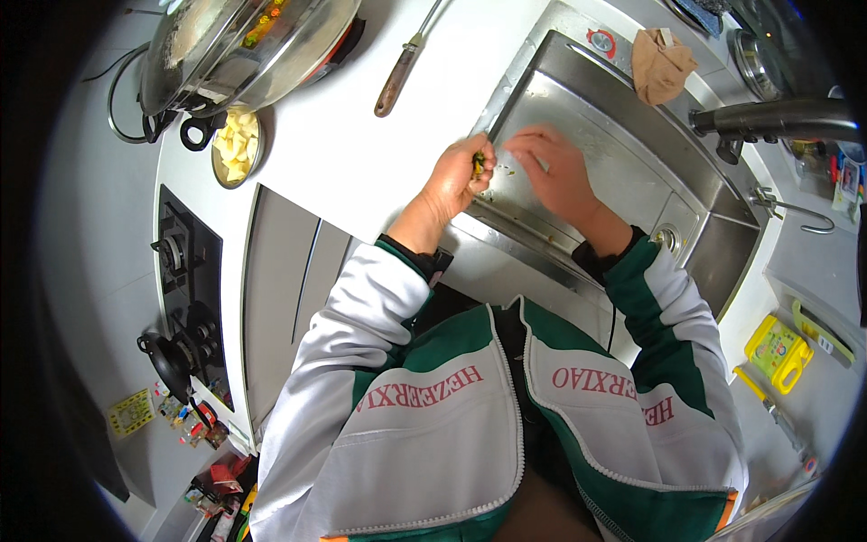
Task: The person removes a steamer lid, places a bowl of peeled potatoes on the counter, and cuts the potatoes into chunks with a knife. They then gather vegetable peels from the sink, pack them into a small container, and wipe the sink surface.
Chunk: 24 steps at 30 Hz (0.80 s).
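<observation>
My left hand point(459, 173) is closed in a fist at the sink's left edge. A small dark green and yellow piece point(478, 163) shows between its curled fingers; most of it is hidden, and its kind is unclear. My right hand point(558, 176) hovers over the basin, slightly blurred, its fingers partly bent and the thumb apart, with nothing visible in it. Below both hands lies the stainless steel sink point(623, 149), with small scraps along its near left side. On the white counter point(361, 163), left of the sink, rests a wooden-handled kitchen tool point(395, 83) with a metal shaft.
At the upper left stands a large pot with a glass lid point(298, 45), beside a bowl of pale yellow cut pieces point(237, 149). A faucet point(777, 119) reaches over the sink from the right. A brown cloth point(662, 68) hangs on the far rim. A gas stove point(191, 271) is at left.
</observation>
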Tool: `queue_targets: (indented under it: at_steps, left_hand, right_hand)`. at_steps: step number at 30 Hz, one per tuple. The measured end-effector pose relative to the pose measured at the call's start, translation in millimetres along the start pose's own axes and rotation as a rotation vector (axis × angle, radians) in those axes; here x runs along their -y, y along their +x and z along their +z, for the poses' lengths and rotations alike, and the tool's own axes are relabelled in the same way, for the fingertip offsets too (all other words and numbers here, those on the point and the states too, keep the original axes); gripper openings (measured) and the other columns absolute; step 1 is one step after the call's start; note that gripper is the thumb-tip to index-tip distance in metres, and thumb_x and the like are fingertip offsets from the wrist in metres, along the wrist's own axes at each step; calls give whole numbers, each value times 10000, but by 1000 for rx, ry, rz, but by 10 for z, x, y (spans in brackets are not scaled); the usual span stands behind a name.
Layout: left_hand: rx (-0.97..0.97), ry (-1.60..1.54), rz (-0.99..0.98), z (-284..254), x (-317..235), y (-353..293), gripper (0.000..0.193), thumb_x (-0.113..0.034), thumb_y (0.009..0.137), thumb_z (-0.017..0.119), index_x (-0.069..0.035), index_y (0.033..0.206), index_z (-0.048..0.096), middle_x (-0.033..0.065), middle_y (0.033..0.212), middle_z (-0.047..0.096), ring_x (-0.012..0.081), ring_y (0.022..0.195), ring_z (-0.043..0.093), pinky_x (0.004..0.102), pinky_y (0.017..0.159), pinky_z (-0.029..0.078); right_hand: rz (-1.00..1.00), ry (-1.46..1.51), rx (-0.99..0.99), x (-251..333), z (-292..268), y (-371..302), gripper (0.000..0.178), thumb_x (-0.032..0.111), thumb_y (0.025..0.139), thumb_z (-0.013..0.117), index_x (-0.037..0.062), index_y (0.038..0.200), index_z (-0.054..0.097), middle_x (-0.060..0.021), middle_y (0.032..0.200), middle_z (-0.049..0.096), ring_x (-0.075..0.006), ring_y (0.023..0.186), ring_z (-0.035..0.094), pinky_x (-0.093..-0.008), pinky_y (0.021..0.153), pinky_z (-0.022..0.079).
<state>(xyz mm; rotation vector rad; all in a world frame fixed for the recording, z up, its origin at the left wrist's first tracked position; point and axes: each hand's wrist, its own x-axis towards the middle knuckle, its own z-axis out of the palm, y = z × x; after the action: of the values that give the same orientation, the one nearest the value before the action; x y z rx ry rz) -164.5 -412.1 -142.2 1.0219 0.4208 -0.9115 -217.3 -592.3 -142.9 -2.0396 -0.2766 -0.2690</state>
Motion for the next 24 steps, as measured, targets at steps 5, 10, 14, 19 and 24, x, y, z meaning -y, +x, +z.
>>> queue_targets:
  at_steps: [5,10,14,19,24]
  left_hand:
    - [-143,292,122,-121,-109,-3,341,-259,960,469,-106,656,460,-13,558,428,71,417,290,245,381,217]
    - [-225,322,124,-170,-104,38,382,-279,960,487,-105,621,460,-6,494,420,78,376,286,245,372,225]
    - [-259,322,99,-178,-124,94,385,-284,956,501,-94,621,474,5,484,428,83,368,296,245,371,231]
    - [-288,314,93,-153,-131,99,387,-284,951,514,-86,620,475,18,480,435,88,370,311,240,368,235]
    - [-291,307,75,-142,-150,97,380,-274,963,510,-91,632,474,18,478,442,80,362,316,222,358,238]
  right_hand:
    - [176,-38,267,-1029,280,-226,155,-64,799,594,11,922,651,-134,880,609,-282,773,604,-360,711,494]
    - [177,-220,379,-1747,739,-643,267,-92,744,591,-15,998,620,-202,1007,593,-333,911,596,-398,795,486]
    - [115,-100,539,-1731,1110,-797,403,-123,710,549,-17,1095,601,-218,1072,582,-364,1026,564,-407,877,464]
    - [32,88,722,-1510,1356,-767,488,-112,693,576,14,1164,602,-194,1139,581,-354,1062,554,-392,945,451]
    - [25,65,633,-1484,1236,-712,350,-37,823,549,56,1154,610,-149,1177,570,-338,1033,560,-355,988,408]
